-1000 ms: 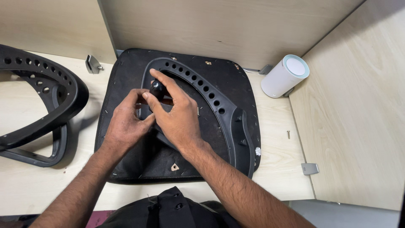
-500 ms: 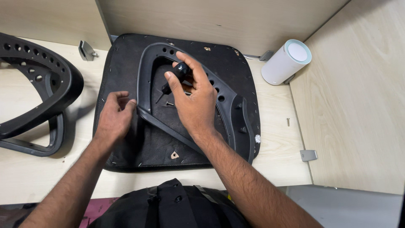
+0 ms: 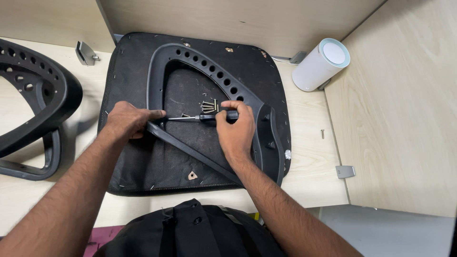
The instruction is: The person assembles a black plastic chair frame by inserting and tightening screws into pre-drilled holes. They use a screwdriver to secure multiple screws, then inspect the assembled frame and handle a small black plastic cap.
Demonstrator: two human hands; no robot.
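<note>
Down at the middle of the frame, my right hand [image 3: 235,131] was wrapped around the black handle of a screwdriver [image 3: 209,116], fingers closed tight on it, with the thin metal shaft lying level and pointing toward the left. My left hand [image 3: 126,121] sat at the tip end, fingers pinched together against the inner edge of the black plastic armrest frame [image 3: 190,59], right where the shaft met it; whether a screw was between those fingertips I could not tell. The frame, a rounded triangle with a row of holes along its upper right arm, lay flat on the upturned black seat cushion [image 3: 133,57], which rested on the pale wooden desk [image 3: 309,162]. A small heap of loose screws [image 3: 208,105] lay on the cushion inside the frame, just above the screwdriver. A second armrest frame [image 3: 33,90] lay at the left edge of the frame, apart from the cushion. A white cylinder [image 3: 320,64] stood at the upper right by the wall, and a single screw [image 3: 322,134] lay on the desk below it.
</note>
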